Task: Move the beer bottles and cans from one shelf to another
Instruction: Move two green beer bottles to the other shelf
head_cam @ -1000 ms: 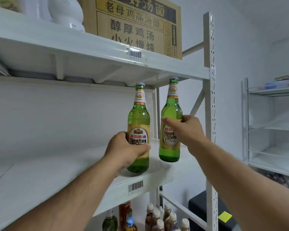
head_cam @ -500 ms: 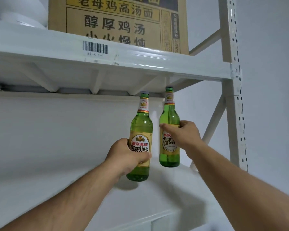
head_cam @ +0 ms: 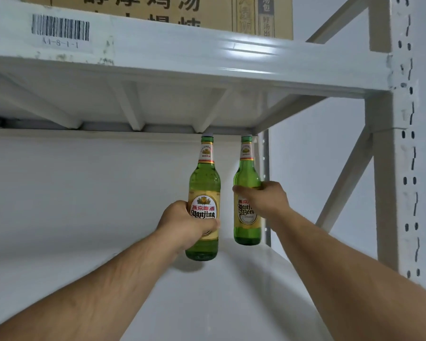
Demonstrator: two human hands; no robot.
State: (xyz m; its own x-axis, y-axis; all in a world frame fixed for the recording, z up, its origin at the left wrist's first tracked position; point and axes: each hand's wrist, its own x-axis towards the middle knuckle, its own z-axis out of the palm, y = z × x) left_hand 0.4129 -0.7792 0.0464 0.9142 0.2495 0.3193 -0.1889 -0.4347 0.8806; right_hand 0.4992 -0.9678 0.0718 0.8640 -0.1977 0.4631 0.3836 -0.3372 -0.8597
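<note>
Two green Yanjing bottles upright over the white shelf (head_cam: 231, 291): I see my left hand (head_cam: 185, 223) gripping the near bottle (head_cam: 203, 183), right hand (head_cam: 268, 198) clasping the far bottle (head_cam: 247, 232).

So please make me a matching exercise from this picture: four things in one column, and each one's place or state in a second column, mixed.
Things:
1. left hand
2. right hand
3. cardboard box
4. barcode sticker

Places or states:
A. on the top shelf
B. on the front edge of the top shelf
C. grips the nearer bottle low on its label
D. grips the farther bottle at the top of its label

Pairs: 1-C, 2-D, 3-A, 4-B
</note>
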